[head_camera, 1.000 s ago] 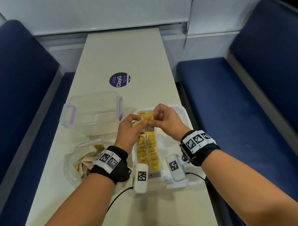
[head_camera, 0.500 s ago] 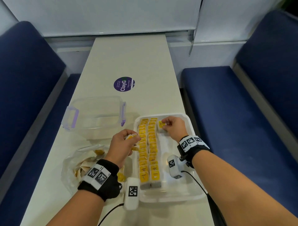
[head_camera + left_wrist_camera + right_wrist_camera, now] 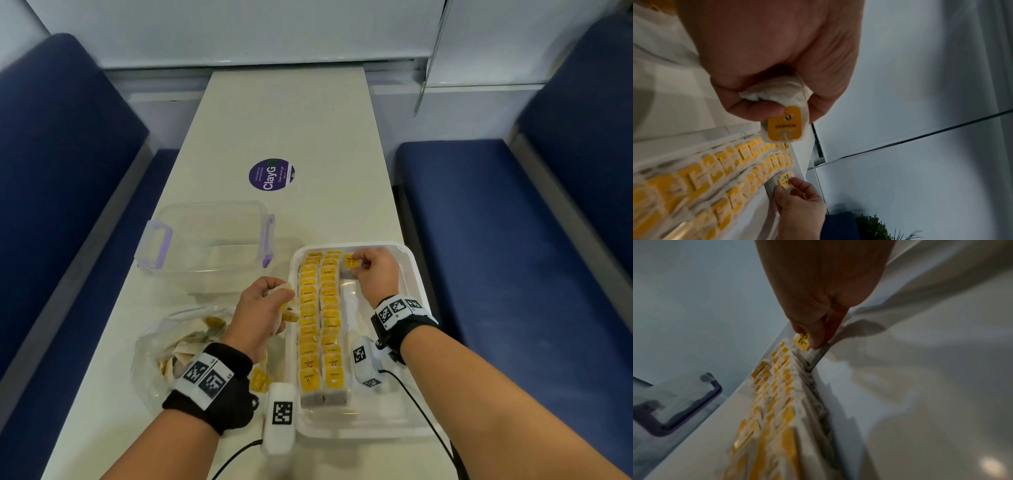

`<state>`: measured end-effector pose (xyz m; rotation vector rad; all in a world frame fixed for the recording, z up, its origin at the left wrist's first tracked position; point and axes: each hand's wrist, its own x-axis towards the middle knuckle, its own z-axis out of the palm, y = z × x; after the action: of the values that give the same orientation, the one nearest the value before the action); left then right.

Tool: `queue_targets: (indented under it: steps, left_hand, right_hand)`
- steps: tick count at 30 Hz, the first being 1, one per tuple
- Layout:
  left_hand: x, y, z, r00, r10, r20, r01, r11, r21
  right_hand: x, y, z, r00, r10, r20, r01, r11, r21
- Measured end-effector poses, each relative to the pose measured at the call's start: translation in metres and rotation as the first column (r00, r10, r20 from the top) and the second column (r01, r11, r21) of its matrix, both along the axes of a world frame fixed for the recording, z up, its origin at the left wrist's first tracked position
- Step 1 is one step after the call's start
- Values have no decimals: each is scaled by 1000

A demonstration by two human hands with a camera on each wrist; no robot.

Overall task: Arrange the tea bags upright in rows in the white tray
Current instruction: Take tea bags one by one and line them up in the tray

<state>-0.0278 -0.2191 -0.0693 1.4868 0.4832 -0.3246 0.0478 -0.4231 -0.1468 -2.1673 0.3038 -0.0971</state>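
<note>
The white tray [image 3: 416, 349] lies near the table's front right and holds two long rows of upright tea bags [image 3: 320, 325] with yellow tags. My right hand [image 3: 373, 270] is at the tray's far end, pinching one tea bag [image 3: 352, 263] that stands at the head of a third row; the right wrist view shows that tea bag [image 3: 802, 341] against the far wall. My left hand [image 3: 263, 305] hovers just left of the tray and grips a small bunch of tea bags [image 3: 784, 128], one yellow tag sticking out.
A clear plastic bag [image 3: 178, 346] with several loose tea bags lies at the front left. A clear lidded container [image 3: 209, 240] with purple clips stands behind it. A purple round sticker [image 3: 271, 174] marks the table's middle. Blue benches flank the table.
My hands have parted: the right one carried a tea bag down to the tray's far end and set it beside the two rows. The left one drew back left with its bunch.
</note>
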Motion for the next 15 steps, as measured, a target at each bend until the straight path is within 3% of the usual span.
queue_targets:
  steps: [5, 9, 11, 13, 15]
  left_hand:
    - [1, -3, 3, 999, 0, -35, -3, 998, -70]
    - [2, -4, 1, 1000, -8, 8, 9, 1000, -30]
    - [3, -4, 1, 1000, 3, 23, -3, 1000, -9]
    - [3, -6, 2, 999, 34, 26, -33, 999, -32]
    - [4, -8, 3, 998, 56, 29, -53, 995, -82]
  right_hand:
    - [2, 2, 1, 996, -70, -62, 71, 997, 29]
    - [-1, 7, 13, 994, -104, -26, 105, 993, 48]
    - [-7, 13, 27, 994, -102, -27, 105, 983, 151]
    - [-17, 22, 46, 998, 26, -53, -2, 907, 421]
    - [-28, 28, 63, 959, 277, -57, -195, 793, 578]
